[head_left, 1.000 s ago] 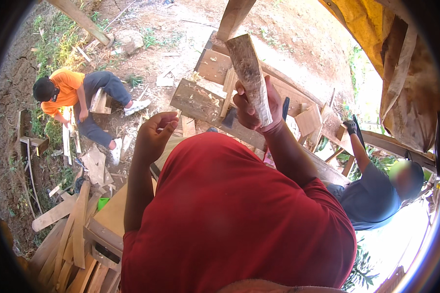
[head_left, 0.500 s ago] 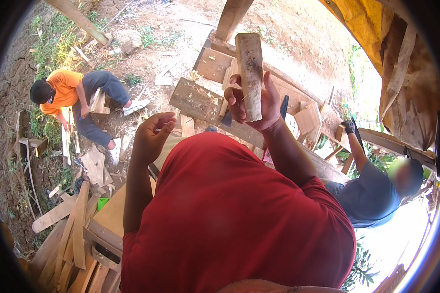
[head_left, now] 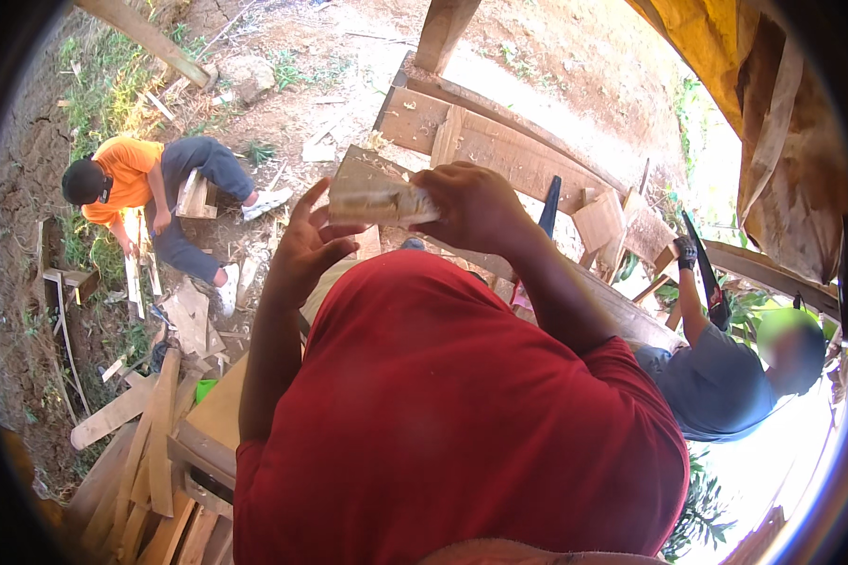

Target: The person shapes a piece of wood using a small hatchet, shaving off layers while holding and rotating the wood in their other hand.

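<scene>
At the far left, bare cracked earth (head_left: 19, 235) borders a strip of green grass. A co-worker in an orange shirt (head_left: 127, 169), dark cap and grey trousers sits low on the ground, one leg stretched to the right, with pale wood strips (head_left: 132, 268) upright just in front. Below lies a heap of loose boards (head_left: 160, 433), long and narrow, several crossing one another; a bright green object (head_left: 205, 388), too small to identify, shows beside a flat tan panel (head_left: 224, 405).

Toward the middle, the left hand (head_left: 311, 245) is half open, thumb and fingers parted around the left end of a wooden block (head_left: 382, 202); whether the fingertips touch it cannot be told. The block is raised in front of the red shirt (head_left: 443, 405), its pale, rough side facing the wearer. The right hand (head_left: 476, 202) grips the block's right end, back of the hand upward, fingers closed.

Beyond the hands stretches a long wooden tabletop (head_left: 518, 155) with a raised far edge and a short crosspiece (head_left: 448, 137). Right of the right hand, a dark blue, narrow object (head_left: 550, 202) stands at a slant, near some wood offcuts (head_left: 598, 223).

Farther right, a second co-worker in a dark grey shirt (head_left: 711, 386) reaches a gloved hand (head_left: 686, 251) to a long black tool (head_left: 702, 254). Yellow sheeting (head_left: 697, 38) hangs at the upper right, next to crumpled brown sheeting (head_left: 796, 198).
</scene>
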`<state>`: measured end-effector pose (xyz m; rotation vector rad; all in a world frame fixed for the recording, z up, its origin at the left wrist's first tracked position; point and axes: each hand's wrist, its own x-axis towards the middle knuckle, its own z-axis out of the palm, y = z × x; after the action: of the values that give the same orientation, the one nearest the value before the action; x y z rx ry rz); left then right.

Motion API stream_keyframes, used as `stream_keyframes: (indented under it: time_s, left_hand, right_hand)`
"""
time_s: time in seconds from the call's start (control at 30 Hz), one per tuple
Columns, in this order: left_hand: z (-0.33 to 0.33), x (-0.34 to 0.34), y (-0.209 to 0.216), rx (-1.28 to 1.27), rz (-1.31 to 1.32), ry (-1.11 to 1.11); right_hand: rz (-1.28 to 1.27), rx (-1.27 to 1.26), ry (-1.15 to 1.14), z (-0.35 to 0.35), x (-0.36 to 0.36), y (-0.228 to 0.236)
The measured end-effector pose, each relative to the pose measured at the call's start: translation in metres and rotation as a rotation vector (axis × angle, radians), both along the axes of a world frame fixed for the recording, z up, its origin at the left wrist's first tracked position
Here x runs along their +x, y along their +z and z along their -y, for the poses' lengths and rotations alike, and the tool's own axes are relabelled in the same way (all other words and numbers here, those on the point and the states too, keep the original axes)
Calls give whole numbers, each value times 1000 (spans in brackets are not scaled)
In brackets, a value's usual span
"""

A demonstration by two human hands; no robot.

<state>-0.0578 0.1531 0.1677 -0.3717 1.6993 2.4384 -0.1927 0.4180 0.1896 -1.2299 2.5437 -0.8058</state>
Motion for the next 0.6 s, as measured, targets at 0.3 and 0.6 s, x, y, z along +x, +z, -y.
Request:
stream_keyframes:
  time_s: [0.3,0.6]
  left_hand:
    - [15,8,-19,222,77,118]
    - [26,11,-12,181,-14,108]
  right_hand:
    - [254,-337,-121,-23,-3,-1]
    - [277,-539,-128,-30,3,-8]
